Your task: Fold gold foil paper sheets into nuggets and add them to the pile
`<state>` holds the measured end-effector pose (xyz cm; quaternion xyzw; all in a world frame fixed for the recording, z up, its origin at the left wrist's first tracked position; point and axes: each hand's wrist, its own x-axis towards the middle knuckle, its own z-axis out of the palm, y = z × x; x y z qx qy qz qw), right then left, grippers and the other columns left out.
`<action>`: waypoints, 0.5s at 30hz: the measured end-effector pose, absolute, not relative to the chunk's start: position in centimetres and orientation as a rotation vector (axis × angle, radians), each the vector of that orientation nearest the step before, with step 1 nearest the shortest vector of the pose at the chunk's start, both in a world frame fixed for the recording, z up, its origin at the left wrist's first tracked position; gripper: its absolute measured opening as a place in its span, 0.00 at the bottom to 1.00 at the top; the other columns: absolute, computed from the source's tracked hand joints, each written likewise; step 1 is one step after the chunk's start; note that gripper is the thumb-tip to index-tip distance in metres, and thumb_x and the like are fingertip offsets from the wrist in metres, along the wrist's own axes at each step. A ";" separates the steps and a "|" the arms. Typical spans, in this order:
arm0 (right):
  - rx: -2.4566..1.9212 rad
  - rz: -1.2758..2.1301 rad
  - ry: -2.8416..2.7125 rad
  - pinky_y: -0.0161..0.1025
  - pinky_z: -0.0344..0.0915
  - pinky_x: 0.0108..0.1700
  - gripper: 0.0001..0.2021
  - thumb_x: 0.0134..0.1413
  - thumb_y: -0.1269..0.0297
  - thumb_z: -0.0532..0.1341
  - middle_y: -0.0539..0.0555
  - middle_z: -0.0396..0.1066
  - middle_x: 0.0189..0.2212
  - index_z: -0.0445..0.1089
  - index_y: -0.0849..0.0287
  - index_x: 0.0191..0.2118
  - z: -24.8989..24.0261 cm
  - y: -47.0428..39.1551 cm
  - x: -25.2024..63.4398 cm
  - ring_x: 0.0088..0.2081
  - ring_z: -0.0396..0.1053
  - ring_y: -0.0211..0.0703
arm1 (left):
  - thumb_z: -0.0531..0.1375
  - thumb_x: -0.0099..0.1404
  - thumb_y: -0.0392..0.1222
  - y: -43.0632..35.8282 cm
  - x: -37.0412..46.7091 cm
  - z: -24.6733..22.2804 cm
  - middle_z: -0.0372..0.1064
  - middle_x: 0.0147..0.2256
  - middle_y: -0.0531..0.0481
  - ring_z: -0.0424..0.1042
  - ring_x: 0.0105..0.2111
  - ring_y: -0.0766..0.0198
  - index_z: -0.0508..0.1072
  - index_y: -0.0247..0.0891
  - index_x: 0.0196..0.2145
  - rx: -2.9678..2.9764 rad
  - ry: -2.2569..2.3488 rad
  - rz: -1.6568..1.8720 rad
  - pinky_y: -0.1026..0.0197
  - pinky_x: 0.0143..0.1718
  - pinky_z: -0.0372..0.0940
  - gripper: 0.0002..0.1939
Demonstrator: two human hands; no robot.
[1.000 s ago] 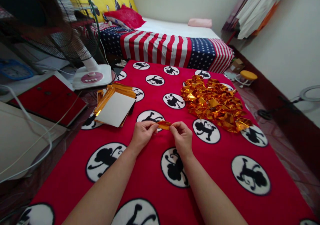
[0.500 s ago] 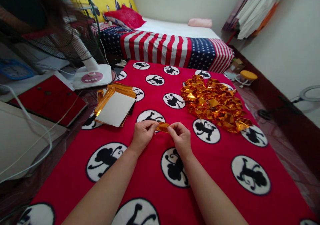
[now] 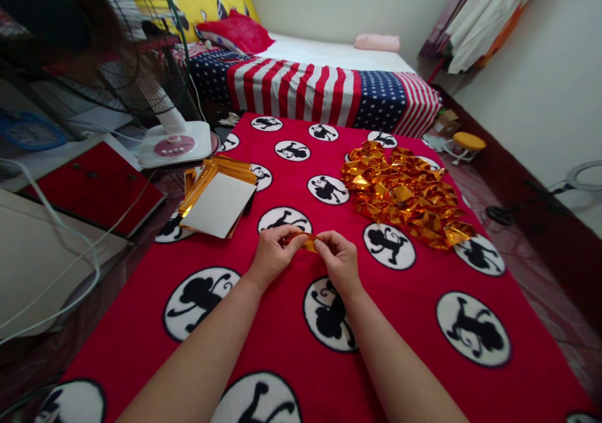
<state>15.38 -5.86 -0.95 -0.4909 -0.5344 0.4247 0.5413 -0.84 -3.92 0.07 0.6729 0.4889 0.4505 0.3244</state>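
A small piece of folded gold foil paper is stretched between my two hands above the red cloth. My left hand pinches its left end, thumb pressed over the foil. The other end sits between the thumb and fingers of my right hand. To the right lies a heap of folded gold foil pieces, shiny and crumpled together. A stack of flat gold foil sheets rests to the left, with a pale sheet on top. Part of the held foil is hidden by my fingers.
The table is covered by a red cloth with black monkey figures in white circles. A fan stands at the left, with white cables nearby. Beyond the table is a bed. A yellow stool is at the right.
My left thumb has moved right over the foil, and the left fingers have closed further around it. Less of the foil shows between my hands. The heap and the stack stay put.
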 end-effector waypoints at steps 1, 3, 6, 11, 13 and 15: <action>-1.165 1.019 -1.286 0.35 0.64 0.31 0.05 0.53 0.63 0.62 0.49 0.71 0.25 0.72 0.59 0.31 -0.9 -5.9 15.4 0.27 0.68 0.39 | 0.60 0.64 0.45 -3.9 -0.8 0.0 0.76 0.27 0.50 0.70 0.25 0.67 0.78 0.34 0.31 1.777 1.276 1.184 0.68 0.27 0.63 0.12; -1.161 1.032 -1.315 0.34 0.64 0.31 0.06 0.54 0.62 0.62 0.49 0.71 0.25 0.72 0.59 0.31 -0.9 -5.9 15.3 0.27 0.68 0.38 | 0.59 0.65 0.44 -3.9 -0.7 -0.1 0.76 0.26 0.50 0.71 0.25 0.67 0.78 0.35 0.29 1.791 1.281 1.221 0.68 0.27 0.63 0.12; -1.158 1.056 -1.325 0.34 0.64 0.31 0.07 0.54 0.60 0.62 0.50 0.71 0.26 0.71 0.60 0.33 -0.8 -5.8 15.2 0.27 0.68 0.38 | 0.60 0.65 0.42 -3.9 -0.6 -0.2 0.76 0.26 0.50 0.71 0.24 0.68 0.78 0.35 0.28 1.813 1.293 1.275 0.68 0.27 0.63 0.11; -1.209 1.013 -1.361 0.32 0.59 0.27 0.06 0.54 0.63 0.62 0.48 0.69 0.23 0.72 0.60 0.31 -0.6 -5.8 15.1 0.24 0.63 0.35 | 0.59 0.65 0.42 -3.9 -0.4 -0.2 0.76 0.26 0.51 0.72 0.25 0.68 0.77 0.35 0.29 1.889 1.258 1.243 0.68 0.28 0.63 0.11; -1.210 1.006 -1.349 0.32 0.56 0.26 0.07 0.54 0.62 0.62 0.47 0.67 0.21 0.71 0.59 0.30 -0.6 -5.9 15.2 0.22 0.61 0.34 | 0.59 0.66 0.41 -3.9 -0.4 -0.3 0.76 0.26 0.51 0.72 0.25 0.68 0.77 0.36 0.30 1.904 1.244 1.232 0.68 0.28 0.62 0.10; -1.205 1.014 -1.327 0.32 0.55 0.25 0.07 0.54 0.62 0.62 0.46 0.66 0.20 0.71 0.59 0.29 -0.7 -5.9 15.2 0.21 0.59 0.33 | 0.58 0.67 0.42 -4.0 -0.3 -0.3 0.76 0.27 0.51 0.72 0.25 0.68 0.77 0.36 0.31 1.900 1.237 1.241 0.69 0.28 0.62 0.11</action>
